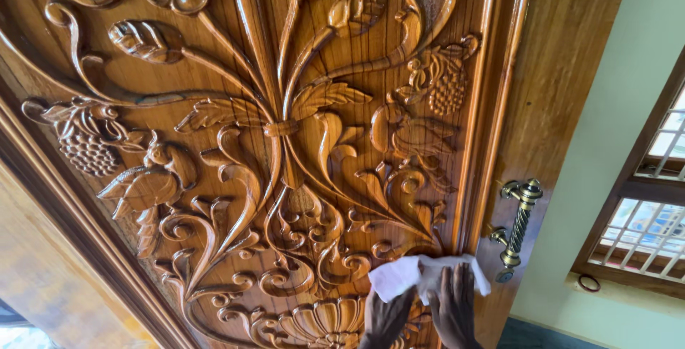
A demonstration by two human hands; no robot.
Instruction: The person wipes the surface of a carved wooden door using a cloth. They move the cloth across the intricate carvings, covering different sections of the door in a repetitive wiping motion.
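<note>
A glossy carved wooden door fills the view, with raised flowers, leaves, grape bunches and birds. Low on the door, a white cloth lies against the carving beside the raised inner moulding. My right hand presses flat on the cloth, fingers pointing up over it. Just below the cloth's left part, my left hand holds its lower edge. Only the fingers and backs of both hands show; the wrists are cut off by the bottom edge.
A twisted brass pull handle is fixed to the door's plain stile, right of the cloth. Beyond the door edge is a pale green wall and a wooden window with a metal grille. A small dark ring hangs near the sill.
</note>
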